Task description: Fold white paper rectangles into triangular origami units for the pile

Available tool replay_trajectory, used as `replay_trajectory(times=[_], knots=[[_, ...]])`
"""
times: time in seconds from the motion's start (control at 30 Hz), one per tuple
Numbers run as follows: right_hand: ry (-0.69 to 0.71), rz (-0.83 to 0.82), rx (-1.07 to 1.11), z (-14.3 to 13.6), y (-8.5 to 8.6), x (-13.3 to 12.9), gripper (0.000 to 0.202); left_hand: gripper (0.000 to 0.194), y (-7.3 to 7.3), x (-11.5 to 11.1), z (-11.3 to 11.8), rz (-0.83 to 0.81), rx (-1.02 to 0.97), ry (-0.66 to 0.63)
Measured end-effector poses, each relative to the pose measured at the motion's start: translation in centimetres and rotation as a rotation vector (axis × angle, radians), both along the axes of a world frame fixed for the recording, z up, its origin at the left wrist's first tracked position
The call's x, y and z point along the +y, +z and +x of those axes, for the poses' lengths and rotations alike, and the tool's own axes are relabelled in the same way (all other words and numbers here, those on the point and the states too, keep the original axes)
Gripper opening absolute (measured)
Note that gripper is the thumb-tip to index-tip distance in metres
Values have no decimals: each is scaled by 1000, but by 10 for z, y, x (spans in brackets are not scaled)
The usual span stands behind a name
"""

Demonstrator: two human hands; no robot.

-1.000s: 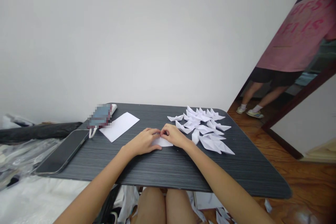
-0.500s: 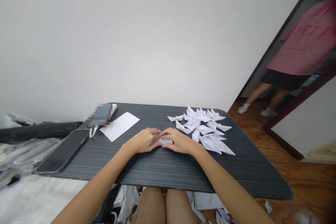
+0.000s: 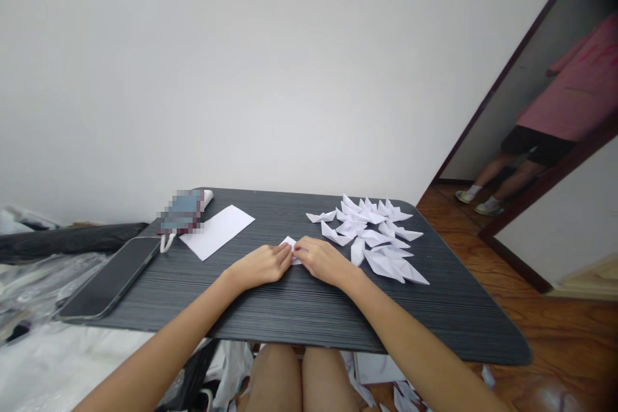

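Your fingers (image 3: 282, 254), of left hand (image 3: 263, 265) and right hand (image 3: 322, 259) both, are holding one small folded paper (image 3: 288, 241) at the middle of the dark surface (image 3: 294, 315), near the white paper boats (image 3: 351, 228).

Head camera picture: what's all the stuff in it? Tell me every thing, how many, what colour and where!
folded paper: one, white, at both hands
paper boats: many overlapping, white, table's right
paper sheet: one, white, left of the hands
smartphone: one, dark, table's left edge
pixelated object: one, blue and red, back left
cable: one, white, beside it
table: one, black, middle
wall: one, white, behind
person: one, pink shirt, black shorts, right
floor: one, brown, right
paper pieces: several, white, below table
plastic wrapping: uncountable, clear, left
legs: two, bare, bottom
arms: two, bare, front
left hand: one, bare, middle
right hand: one, bare, middle
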State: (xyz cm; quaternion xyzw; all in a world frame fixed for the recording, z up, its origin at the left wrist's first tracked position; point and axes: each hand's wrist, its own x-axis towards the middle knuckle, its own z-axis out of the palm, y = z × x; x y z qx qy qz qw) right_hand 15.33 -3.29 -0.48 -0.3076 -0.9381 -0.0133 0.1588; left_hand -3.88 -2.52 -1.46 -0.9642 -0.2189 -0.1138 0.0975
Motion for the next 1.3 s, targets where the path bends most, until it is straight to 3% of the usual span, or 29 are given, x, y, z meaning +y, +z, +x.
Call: replay_trajectory(times=[0.13, 0.37, 0.57, 0.77, 0.87, 0.93, 1.0, 1.13, 1.3], knots=[[-9, -42, 71, 0, -3, 2, 22, 26, 5, -6, -2, -85, -58, 84], [-44, -276, 370, 2, -9, 12, 16, 28, 7, -6, -8, -364, -403, 294], [-174, -381, 376, 4, -16, 22, 8, 25, 2, 4, -12, -537, -478, 495], [-295, -353, 327, 3, -16, 17, 11, 16, -7, 7, -13, -402, -432, 582], [-382, -214, 270, -3, -10, 5, 24, 10, -2, 2, -10, -310, -356, 586], [-375, -96, 165, -9, -6, -4, 25, 15, 7, -3, -5, -223, -310, 541], [-294, -34, 61, -14, -6, -12, 25, 27, 15, -7, 1, -177, -196, 402], [-285, -1, -17, -20, -10, -26, 28, 25, 18, -12, 10, -159, 8, 191], [-433, -49, -55, -28, -5, -40, 31, 23, 9, -26, 20, -36, 72, 304]])
